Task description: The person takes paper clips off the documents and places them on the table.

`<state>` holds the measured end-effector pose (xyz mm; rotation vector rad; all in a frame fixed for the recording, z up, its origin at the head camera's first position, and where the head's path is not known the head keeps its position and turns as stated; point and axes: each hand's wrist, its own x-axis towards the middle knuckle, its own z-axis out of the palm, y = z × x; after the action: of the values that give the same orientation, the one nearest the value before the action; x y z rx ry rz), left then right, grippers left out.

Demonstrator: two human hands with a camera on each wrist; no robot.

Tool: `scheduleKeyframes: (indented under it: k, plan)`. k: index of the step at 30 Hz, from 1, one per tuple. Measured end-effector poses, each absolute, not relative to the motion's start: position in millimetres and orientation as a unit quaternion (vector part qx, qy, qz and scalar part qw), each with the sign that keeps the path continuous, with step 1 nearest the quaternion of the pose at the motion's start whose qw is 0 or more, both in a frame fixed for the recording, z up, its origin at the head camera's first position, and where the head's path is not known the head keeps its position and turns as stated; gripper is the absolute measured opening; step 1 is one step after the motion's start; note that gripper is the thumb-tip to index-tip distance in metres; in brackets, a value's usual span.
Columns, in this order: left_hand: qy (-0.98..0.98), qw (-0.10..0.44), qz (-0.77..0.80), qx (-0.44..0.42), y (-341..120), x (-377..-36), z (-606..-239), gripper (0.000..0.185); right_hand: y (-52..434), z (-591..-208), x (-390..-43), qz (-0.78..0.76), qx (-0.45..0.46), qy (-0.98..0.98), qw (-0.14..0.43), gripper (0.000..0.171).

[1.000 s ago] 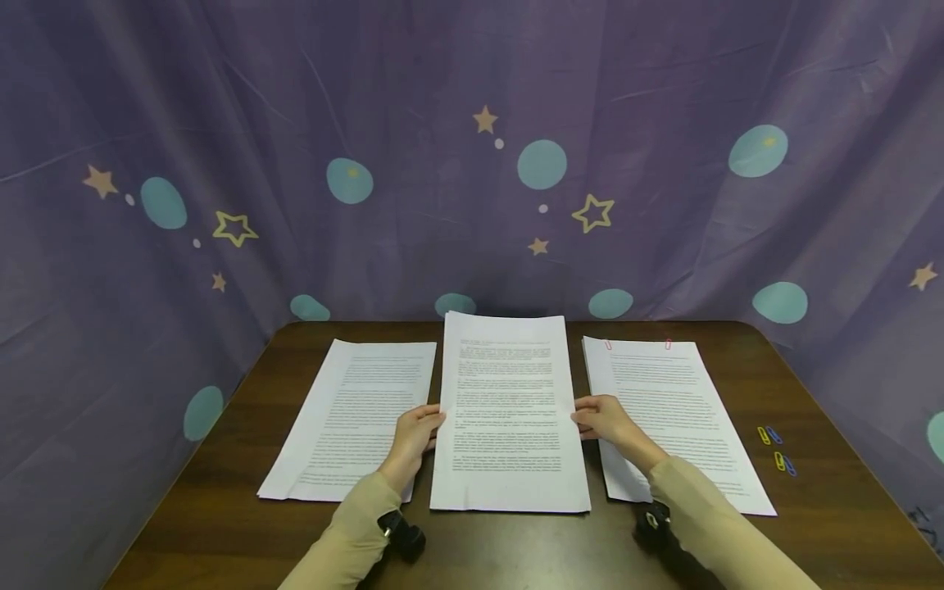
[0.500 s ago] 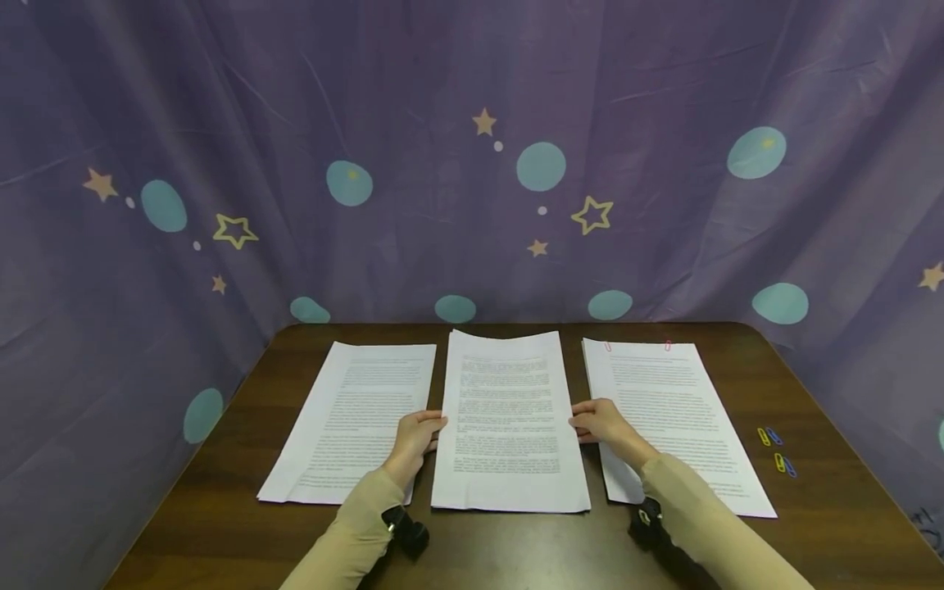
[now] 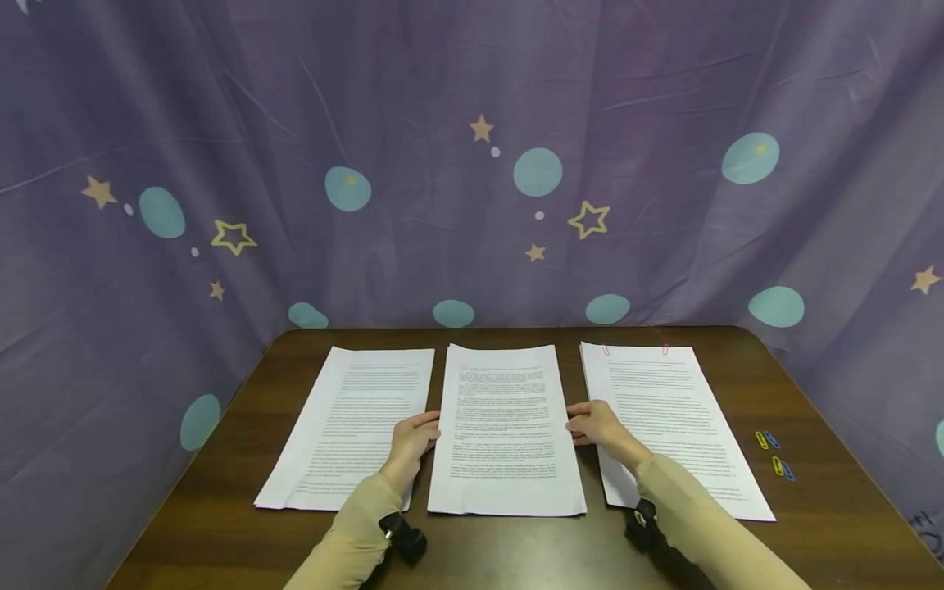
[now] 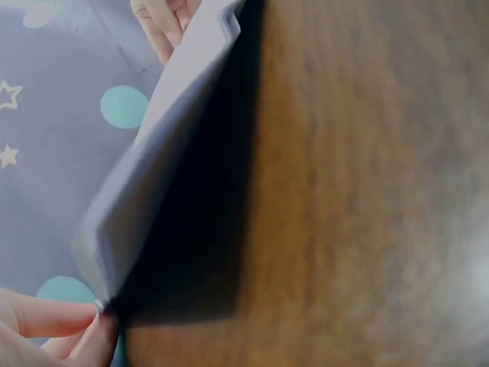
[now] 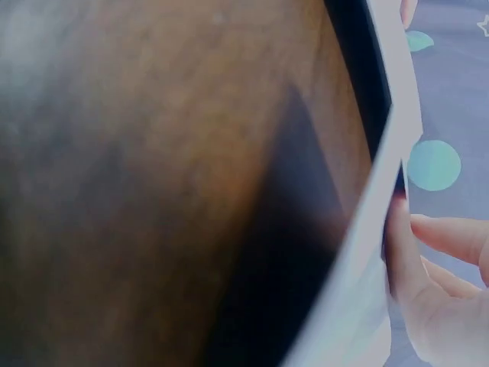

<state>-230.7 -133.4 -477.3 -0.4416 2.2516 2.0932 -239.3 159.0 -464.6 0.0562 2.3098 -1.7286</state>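
A stack of printed paper (image 3: 505, 426) is between my two hands in the middle of the table. My left hand (image 3: 408, 449) pinches its left edge, thumb on top. On the opposite edge, my right hand (image 3: 602, 428) pinches the paper the same way. Seen from the left wrist, the stack (image 4: 187, 84) bends and stands off the table above a dark shadow, its edge between the fingers of the left hand (image 4: 50, 329). The right wrist view has the right hand (image 5: 443, 294) with thumb and fingers at the paper edge.
To the left lies another printed stack (image 3: 354, 426). A third stack (image 3: 671, 426) on the right carries two red paper clips (image 3: 665, 349) at its far edge. Yellow and blue paper clips (image 3: 778, 465) lie at the table's right side. A patterned curtain (image 3: 413, 246) hangs behind the table (image 3: 501, 557).
The far end of the middle stack has come down from a raised tilt to a flatter position. Both hands keep their hold on its sides. The head view has shifted slightly.
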Motion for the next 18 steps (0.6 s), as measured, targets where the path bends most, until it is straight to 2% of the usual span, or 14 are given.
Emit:
scheduleKeyframes:
  k: [7, 11, 18]
  plan:
    - [0.753, -0.046, 0.643, -0.13, -128, -230, -465, 0.03, 173, -454, -237, -0.552, -0.079, 0.824, 0.095, 0.034]
    - [0.757, -0.02, 0.643, -0.114, -118, -225, -453, 0.029, 187, -448, -235, -0.529, -0.131, 0.834, 0.087, 0.033]
    - [0.742, 0.049, 0.665, -0.062, -97, -220, -440, 0.032, 217, -436, -229, -0.524, -0.121, 0.84, 0.078, 0.033]
